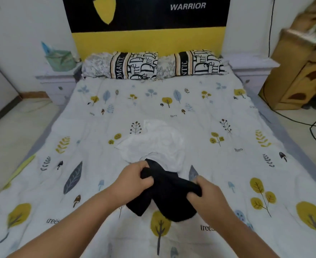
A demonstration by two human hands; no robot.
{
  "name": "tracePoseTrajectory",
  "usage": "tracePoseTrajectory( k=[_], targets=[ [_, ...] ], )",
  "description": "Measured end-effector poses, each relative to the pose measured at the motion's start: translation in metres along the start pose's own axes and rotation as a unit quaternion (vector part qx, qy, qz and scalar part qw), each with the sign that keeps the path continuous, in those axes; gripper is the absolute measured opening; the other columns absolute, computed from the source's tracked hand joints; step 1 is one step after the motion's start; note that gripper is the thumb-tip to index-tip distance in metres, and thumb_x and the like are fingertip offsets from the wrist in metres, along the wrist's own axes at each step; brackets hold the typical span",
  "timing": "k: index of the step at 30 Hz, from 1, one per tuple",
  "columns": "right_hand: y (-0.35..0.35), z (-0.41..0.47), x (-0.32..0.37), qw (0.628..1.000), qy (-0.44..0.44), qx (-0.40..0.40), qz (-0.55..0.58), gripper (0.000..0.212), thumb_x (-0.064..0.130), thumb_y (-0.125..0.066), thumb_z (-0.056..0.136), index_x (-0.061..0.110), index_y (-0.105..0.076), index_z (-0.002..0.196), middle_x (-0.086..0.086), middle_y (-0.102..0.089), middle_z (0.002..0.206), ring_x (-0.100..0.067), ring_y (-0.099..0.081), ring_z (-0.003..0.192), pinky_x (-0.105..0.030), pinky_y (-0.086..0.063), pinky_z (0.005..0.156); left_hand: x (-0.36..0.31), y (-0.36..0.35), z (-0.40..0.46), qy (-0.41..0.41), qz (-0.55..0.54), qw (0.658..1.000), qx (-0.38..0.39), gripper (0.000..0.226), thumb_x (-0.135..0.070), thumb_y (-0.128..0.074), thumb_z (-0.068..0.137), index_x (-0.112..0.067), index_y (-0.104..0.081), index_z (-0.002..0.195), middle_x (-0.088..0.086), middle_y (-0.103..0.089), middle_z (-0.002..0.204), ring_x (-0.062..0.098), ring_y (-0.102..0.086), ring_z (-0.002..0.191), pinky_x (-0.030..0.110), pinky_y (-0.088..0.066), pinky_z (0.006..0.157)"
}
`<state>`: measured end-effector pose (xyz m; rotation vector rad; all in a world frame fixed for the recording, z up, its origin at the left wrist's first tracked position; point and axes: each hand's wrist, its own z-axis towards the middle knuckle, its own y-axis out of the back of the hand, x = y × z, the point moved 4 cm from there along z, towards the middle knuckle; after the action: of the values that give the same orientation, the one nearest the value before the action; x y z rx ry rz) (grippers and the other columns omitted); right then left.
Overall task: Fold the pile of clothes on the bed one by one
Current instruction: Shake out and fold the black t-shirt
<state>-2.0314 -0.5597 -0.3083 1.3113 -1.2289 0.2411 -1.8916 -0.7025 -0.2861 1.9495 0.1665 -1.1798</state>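
Across the leaf-printed bed, a black garment lies bunched between both hands, its long axis running from the left hand to the right hand, fingers of each curled tight on an end, white garment just beyond.
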Motion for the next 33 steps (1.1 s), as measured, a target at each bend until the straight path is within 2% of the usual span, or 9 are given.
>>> tracePoseTrajectory(
  k=[6,10,14,19,21,24,26,29,33],
  targets=[
    [0.079,-0.042,0.098,0.993,0.081,-0.074,0.049,0.028,0.008,-0.052,0.082,0.024,-0.043,0.060,0.015,-0.048,0.046,-0.002,-0.041,0.042,-0.013,-0.030,0.041,-0.090,0.086,-0.048,-0.067,-0.049,0.992,-0.094,0.016,-0.012,-0.063,0.084,-0.020,-0.054,0.074,-0.003,-0.056,0.061,0.010,-0.048,0.052,0.016,-0.037,0.049],
    [0.123,-0.070,0.156,0.984,0.126,-0.121,0.039,0.026,0.019,-0.064,0.082,0.026,-0.053,0.060,0.010,-0.053,0.050,-0.003,-0.047,0.045,-0.013,-0.033,0.042,-0.141,0.139,-0.083,-0.158,0.170,0.956,-0.180,0.018,-0.019,-0.072,0.079,-0.023,-0.064,0.095,-0.010,-0.053,0.072,0.009,-0.048,0.067,0.016,-0.032,0.056],
    [0.152,-0.098,0.193,0.987,0.117,-0.109,-0.017,0.020,0.031,-0.079,0.071,0.020,-0.062,0.072,-0.001,-0.062,0.066,-0.018,-0.060,0.060,-0.026,-0.043,0.053,-0.165,0.183,-0.107,-0.166,0.287,0.918,-0.216,0.014,-0.017,-0.070,0.080,-0.010,-0.069,0.093,0.010,-0.064,0.087,0.029,-0.058,0.086,0.029,-0.034,0.067],
    [0.173,-0.126,0.215,0.974,0.114,-0.073,-0.180,0.028,0.014,-0.076,0.074,0.026,-0.051,0.066,-0.004,-0.059,0.072,-0.024,-0.060,0.071,-0.028,-0.042,0.053,-0.179,0.216,-0.131,-0.144,0.152,0.949,-0.237,0.016,-0.008,-0.059,0.088,-0.017,-0.061,0.075,0.005,-0.060,0.074,0.024,-0.055,0.076,0.023,-0.037,0.056],
    [0.179,-0.134,0.220,0.942,0.119,-0.122,-0.288,0.034,0.004,-0.064,0.077,0.025,-0.043,0.060,-0.001,-0.051,0.065,-0.027,-0.054,0.073,-0.030,-0.039,0.054,-0.185,0.220,-0.142,-0.151,0.098,0.961,-0.212,0.020,-0.005,-0.056,0.089,-0.020,-0.060,0.076,0.003,-0.062,0.078,0.018,-0.054,0.073,0.010,-0.037,0.053],
    [0.187,-0.143,0.220,0.914,0.092,-0.206,-0.336,0.030,-0.002,-0.051,0.076,0.024,-0.046,0.062,-0.002,-0.049,0.065,-0.028,-0.049,0.071,-0.030,-0.036,0.053,-0.190,0.221,-0.158,-0.153,-0.042,0.980,-0.120,0.033,0.001,-0.047,0.093,-0.024,-0.060,0.077,-0.006,-0.066,0.078,0.008,-0.057,0.067,0.012,-0.045,0.054],
    [0.194,-0.144,0.211,0.926,0.049,-0.226,-0.299,0.025,-0.003,-0.050,0.079,0.020,-0.056,0.070,-0.007,-0.056,0.073,-0.028,-0.050,0.071,-0.029,-0.036,0.053,-0.187,0.226,-0.166,-0.141,-0.139,0.977,-0.078,0.036,0.003,-0.042,0.094,-0.023,-0.061,0.077,-0.010,-0.067,0.068,0.004,-0.059,0.059,0.013,-0.048,0.052],
    [0.202,-0.148,0.190,0.980,-0.027,-0.190,-0.052,0.019,-0.001,-0.050,0.085,0.010,-0.057,0.072,-0.012,-0.054,0.073,-0.025,-0.048,0.070,-0.030,-0.033,0.058,-0.179,0.237,-0.174,-0.127,-0.254,0.957,-0.056,0.037,0.005,-0.041,0.092,-0.020,-0.061,0.073,-0.003,-0.066,0.064,0.005,-0.061,0.053,0.012,-0.048,0.048],
    [0.197,-0.164,0.190,0.972,-0.078,-0.116,0.190,0.014,0.000,-0.046,0.091,0.003,-0.059,0.088,-0.016,-0.056,0.082,-0.026,-0.053,0.070,-0.031,-0.041,0.061,-0.167,0.241,-0.178,-0.105,-0.288,0.949,-0.069,0.044,0.011,-0.036,0.083,-0.022,-0.055,0.060,-0.003,-0.056,0.053,0.008,-0.049,0.041,0.011,-0.033,0.037]
  ],
)
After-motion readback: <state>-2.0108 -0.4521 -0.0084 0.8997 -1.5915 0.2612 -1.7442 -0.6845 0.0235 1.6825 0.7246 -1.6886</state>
